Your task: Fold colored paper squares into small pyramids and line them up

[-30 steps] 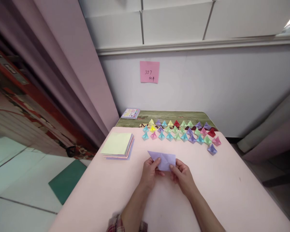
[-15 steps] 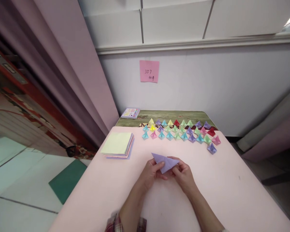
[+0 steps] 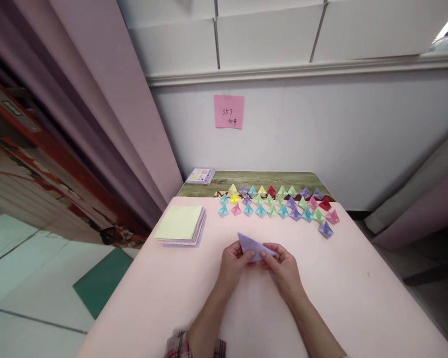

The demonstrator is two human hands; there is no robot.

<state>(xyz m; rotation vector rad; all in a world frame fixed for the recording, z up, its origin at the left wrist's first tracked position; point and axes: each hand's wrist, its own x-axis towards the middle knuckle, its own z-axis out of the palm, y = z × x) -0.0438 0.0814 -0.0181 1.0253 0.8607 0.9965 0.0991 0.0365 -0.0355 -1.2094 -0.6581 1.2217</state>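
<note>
Both my hands hold a folded purple paper (image 3: pixel 254 246) just above the pink table (image 3: pixel 358 293). My left hand (image 3: pixel 234 263) pinches its left side, and my right hand (image 3: pixel 281 268) pinches its right side. The paper is folded into a flat triangle that points up and to the left. Beyond it lie several small folded paper shapes (image 3: pixel 280 205) in rows, in yellow, blue, green, purple, pink and red. A stack of square coloured sheets (image 3: pixel 181 224) with a pale green one on top lies to the left of my hands.
A paper packet (image 3: pixel 200 175) lies on a wood-patterned tabletop (image 3: pixel 283 179) behind the pink table, against the white wall. A pink sticky note (image 3: pixel 229 111) is on that wall. Curtains hang at left (image 3: pixel 108 99). A green mat (image 3: pixel 102 281) lies on the floor at left.
The purple paper went from a wide, open piece to a narrower folded triangle between my fingers. My hands have drawn closer together.
</note>
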